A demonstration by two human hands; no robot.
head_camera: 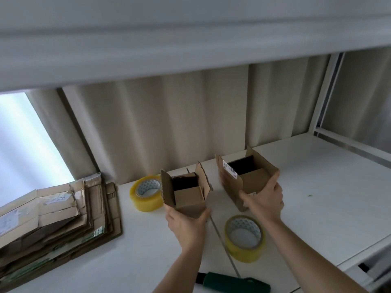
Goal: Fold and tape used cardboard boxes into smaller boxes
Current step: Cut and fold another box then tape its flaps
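Two small brown cardboard boxes with open top flaps are held above the white table (317, 197). My left hand (186, 225) grips the near bottom of the left box (188, 197). My right hand (266, 199) grips the right box (247, 176), which carries a white barcode label on one flap. A yellow tape roll (146, 193) lies behind and left of the left box. Another yellow tape roll (244, 237) lies between my forearms.
A stack of flattened used cardboard (53, 225) fills the table's left part. A dark green tool (234, 283) lies at the near edge, with a thin grey rod (224, 244) running up from it. Beige curtains hang behind the table; its right edge drops off.
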